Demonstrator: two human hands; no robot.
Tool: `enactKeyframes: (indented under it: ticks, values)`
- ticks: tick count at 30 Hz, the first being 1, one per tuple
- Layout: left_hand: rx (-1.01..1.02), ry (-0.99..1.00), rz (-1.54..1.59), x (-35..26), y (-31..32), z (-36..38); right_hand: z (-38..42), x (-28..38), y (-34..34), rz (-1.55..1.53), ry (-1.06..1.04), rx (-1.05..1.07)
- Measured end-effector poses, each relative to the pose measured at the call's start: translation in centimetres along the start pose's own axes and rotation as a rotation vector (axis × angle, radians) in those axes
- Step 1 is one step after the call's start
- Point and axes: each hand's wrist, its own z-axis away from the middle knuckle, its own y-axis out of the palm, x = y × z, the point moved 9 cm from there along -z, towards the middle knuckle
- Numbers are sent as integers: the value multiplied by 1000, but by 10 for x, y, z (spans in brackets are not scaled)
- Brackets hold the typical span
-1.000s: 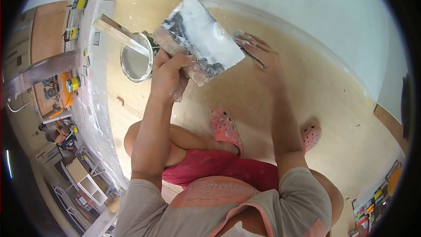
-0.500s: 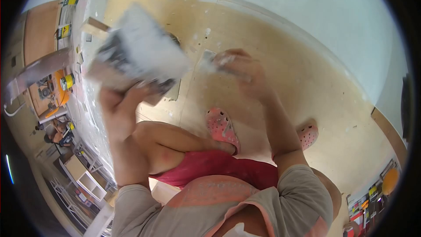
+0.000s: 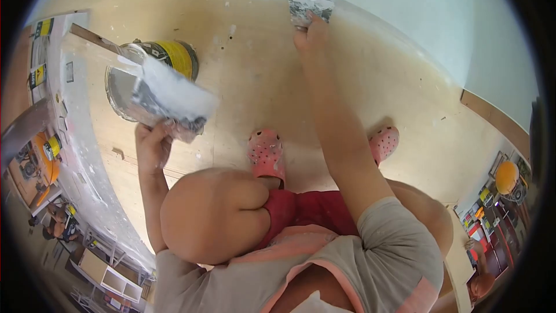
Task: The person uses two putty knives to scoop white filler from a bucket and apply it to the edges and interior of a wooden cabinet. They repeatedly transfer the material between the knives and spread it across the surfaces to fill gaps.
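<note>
Tan floor [image 3: 260,90], centre. Pale blue-white wall [image 3: 405,29], one to two o'clock. Yellow-labelled bucket [image 3: 176,59], ten o'clock. Broad putty blade [image 3: 176,91], white-smeared, also ten, overlapping bucket in view; left hand [image 3: 153,146] curled tight around its lower edge. Smaller putty knife [image 3: 310,7], just past twelve, near wall foot, gripped in right hand [image 3: 313,33]; contact beneath unclear.

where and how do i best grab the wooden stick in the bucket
Probably grip the stick near its free end, coming from your far left: it leans out that way, beyond the opening of the bucket. Brown wood shows at that end, while the part nearer the bucket looks coated white. Your left hand holds a coated blade, so free a hand first.
</note>
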Motion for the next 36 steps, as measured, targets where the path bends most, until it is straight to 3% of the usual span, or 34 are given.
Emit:
enactKeyframes:
  ticks: [2, 3, 4, 6, 7, 8, 9, 10, 12, 14, 15, 19, 21, 25, 27, 31, 33, 36]
  values:
    - [-24, -108, 17, 34, -28, 15, -71, -1, -24, 502, -325, 216]
    - [4, -173, -13, 49, -37, 21, -62, 7, -4, 705, -521, 270]
    - [-49, -248, -19, 65, -49, 33, -66, 3, -15, 537, -345, 167]
    - [-115, -330, 11, 88, -66, 50, 20, 13, 31, 97, -66, -113]
    - [-131, -332, 7, 102, -80, 59, 12, 11, 18, 104, -68, -105]
    - [-138, -416, 157, 127, -95, 73, 2, 28, 17, 594, -362, 68]
    - [-106, -474, 23, 118, -81, 81, 19, 32, 44, 1076, -657, 251]
    - [39, -504, -107, 110, -52, 98, 21, 30, 44, 1075, -658, 259]
    - [593, -445, -333, 92, 27, 141, 43, 14, 27, -133, -98, 92]
    - [1014, -319, -413, 76, 79, 173, 30, 12, 8, -108, -99, 78]
    - [1075, -290, -435, 73, 89, 178, 25, 9, 3, -78, -87, 58]
    - [967, -193, -523, 64, 91, 175, -2, -21, 12, -110, 57, 122]
    - [887, -151, -545, 58, 89, 175, -8, -34, 21, -242, 74, -62]
    - [797, -89, -568, 42, 85, 173, 9, -32, 49, -283, 25, -82]
    - [812, -83, -545, 33, 87, 173, 27, -27, 72, -251, -7, 291]
    - [938, -127, -449, 29, 90, 164, 53, -31, 63, -135, 61, 297]
    - [943, -135, -413, 32, 89, 162, 41, -46, 27, -160, 163, 2]
    - [818, -73, -459, 42, 88, 175, -1, -55, 19, -154, 72, 49]
